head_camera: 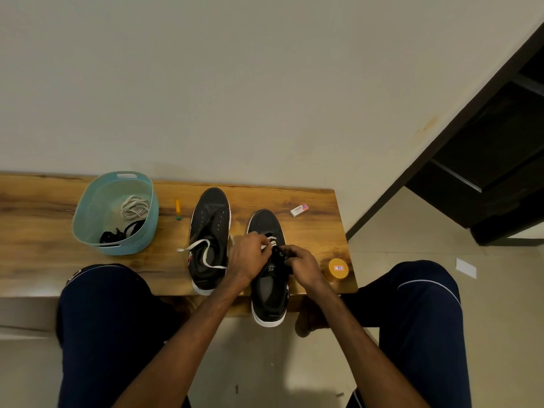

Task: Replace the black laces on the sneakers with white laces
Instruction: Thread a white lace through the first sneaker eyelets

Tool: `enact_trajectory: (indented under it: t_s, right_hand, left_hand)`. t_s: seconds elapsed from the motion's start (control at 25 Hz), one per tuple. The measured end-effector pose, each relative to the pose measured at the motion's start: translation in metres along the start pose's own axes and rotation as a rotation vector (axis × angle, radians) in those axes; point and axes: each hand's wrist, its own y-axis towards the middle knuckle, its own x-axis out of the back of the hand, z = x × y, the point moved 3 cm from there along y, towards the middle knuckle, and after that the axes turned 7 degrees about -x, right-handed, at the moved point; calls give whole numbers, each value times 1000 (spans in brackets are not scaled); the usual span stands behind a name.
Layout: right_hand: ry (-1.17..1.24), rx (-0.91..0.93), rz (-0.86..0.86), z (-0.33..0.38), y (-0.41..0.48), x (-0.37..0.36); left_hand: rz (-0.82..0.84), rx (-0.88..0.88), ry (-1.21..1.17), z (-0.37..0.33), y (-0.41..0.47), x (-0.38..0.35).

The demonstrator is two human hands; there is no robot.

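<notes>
1. The laced sneaker [269, 295], black with a white sole, lies on the wooden table [44, 231] with its toe toward the wall. Its heel hangs over the table's near edge, between the person's knees.
2. The left hand [248, 257] hovers over this sneaker's left eyelet row, its fingers curled tight and pinching a white lace [272, 238]. That lace already crosses the sneaker's lowest eyelets near the toe.
3. The right hand [303, 267] sits on the sneaker's right side, its fingers curled narrowly round the black upper by the eyelets. Whether it also holds a lace end cannot be told.
4. Just left of the laced sneaker stands the other sneaker [210, 219], parallel to it and set a little further toward the wall. Its eyelets are bare.
5. A loose stretch of the white lace trails leftward from the left hand, drapes across the other sneaker's opening and ends just beyond it.
6. Further left of the laced sneaker, past the other sneaker, lies an orange marker [177, 209].
7. Further left again stands a blue basket [88, 207], holding a coiled white lace [134, 207] and black laces [117, 235].
8. Beyond the laced sneaker's toe and to its right lies a small eraser box [299, 210].
9. Just right of the laced sneaker, behind the right hand, stands a yellow-lidded jar [338, 270] at the table's corner.
</notes>
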Motion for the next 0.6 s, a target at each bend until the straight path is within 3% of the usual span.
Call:
enact_trajectory:
  t_s: [0.2,0.4,0.6]
  right_hand:
    - [46,-14,22,-2,5,-1]
    - [-89,58,18,5,-4,-4]
    - [103,-21,-89,-4,17,-7]
  left_hand:
    - [38,-49,98,-6,-1,-4]
    - [36,-86,156,-8,-3,-8]
    - [17,-116,124,-3,-5,-15]
